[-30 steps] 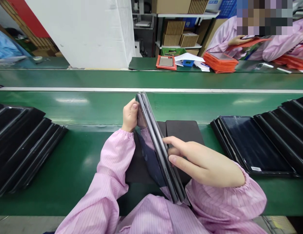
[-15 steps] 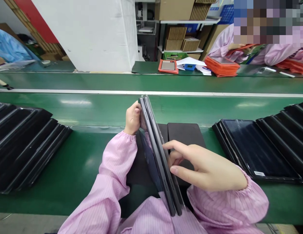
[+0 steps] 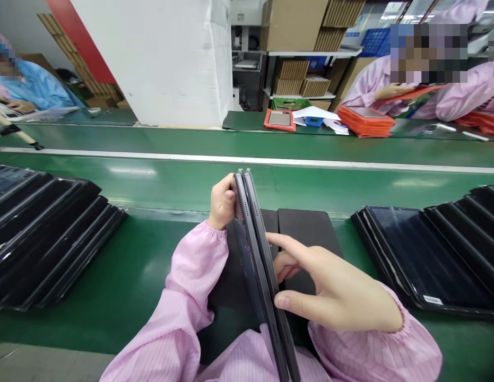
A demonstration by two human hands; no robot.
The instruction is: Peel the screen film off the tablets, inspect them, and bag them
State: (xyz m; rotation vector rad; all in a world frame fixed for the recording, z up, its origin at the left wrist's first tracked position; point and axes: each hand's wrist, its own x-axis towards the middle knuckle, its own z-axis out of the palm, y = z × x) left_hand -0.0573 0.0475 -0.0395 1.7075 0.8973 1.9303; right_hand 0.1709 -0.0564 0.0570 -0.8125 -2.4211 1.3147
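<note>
Two slabs, the pair of tablets [image 3: 258, 249], stand on edge and pressed side by side above the dark pad [image 3: 308, 228] on the desk [image 3: 123, 276]. My left hand [image 3: 222, 204] is closed round the far end of the pair. My right hand [image 3: 336, 289] is half open on the pair's right, index finger and thumb laid against the outer slab, not clamping it. By my judgement the work is midway: neither slab lies on the pad. One overlapped row of tablets [image 3: 48, 233] sits left of the pair and another row [image 3: 425, 254] right of it; I cannot tell which is finished. The pair's near ends are cut off below, my left fingers are hidden behind it, and the screens show only obliquely.
</note>
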